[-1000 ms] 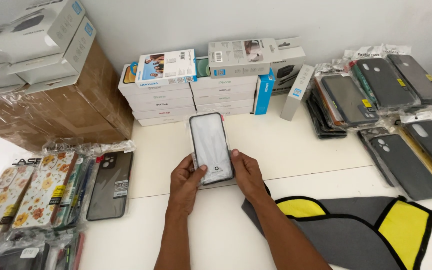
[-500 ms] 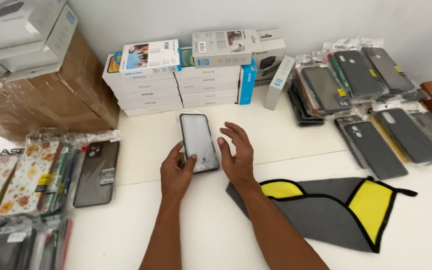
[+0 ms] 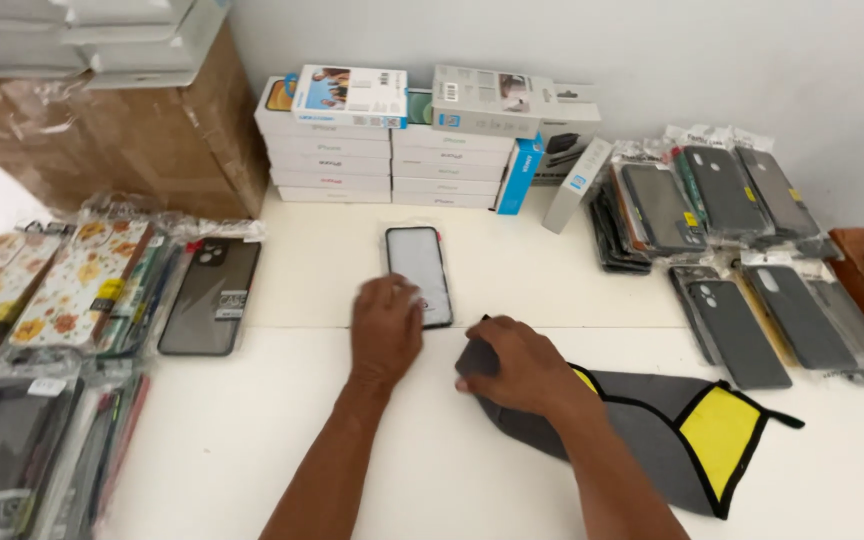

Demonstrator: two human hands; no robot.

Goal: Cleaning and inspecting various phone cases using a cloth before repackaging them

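Head view showed your left hand point(image 3: 385, 332) lying palm down on the white table point(image 3: 252, 440), its fingers resting on the lower left corner of a phone point(image 3: 419, 275). The phone lay flat, screen up, near the middle of the table just in front of the stacked white boxes point(image 3: 327, 165). Your left hand was not wrapped around it; the fingers were loosely spread over its edge, holding nothing.

Your right hand point(image 3: 517, 368) sat just right of the phone, not touching it, with its fingers curled onto the near end of a grey cloth with yellow panels point(image 3: 672, 440). It looked as if you were pinching the cloth's tip, though the fingertips were hidden under the knuckles, so I cannot tell for sure.

Along the left edge lay floral phone cases in clear sleeves point(image 3: 47, 285) and a dark case point(image 3: 210, 297) beside them. On the right, more dark cases point(image 3: 732, 190) were piled in rows, well apart from both hands. A taped brown carton point(image 3: 152, 130) stood at the back left.
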